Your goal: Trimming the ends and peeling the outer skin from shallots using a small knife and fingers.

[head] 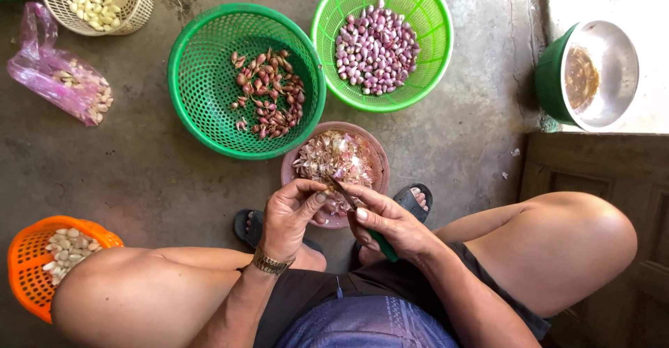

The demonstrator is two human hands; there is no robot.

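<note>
Shallot (326, 193): small, light, firm bulb w/ dry, slippery papery skin; pinched in left hand (291, 215) fingertips over the peel bowl (380, 160). Best held at the sides, root end exposed. Right hand (390, 224) wraps a green-handled knife (359, 215), blade at the bulb. Beyond: basket of unpeeled shallots (202, 76), basket of peeled ones (428, 13).

A home's food-preparation spot is suggested by the bare concrete floor (153, 174), green baskets (209, 76) beyond the hands, and a wooden door (592, 167) rightward.
</note>
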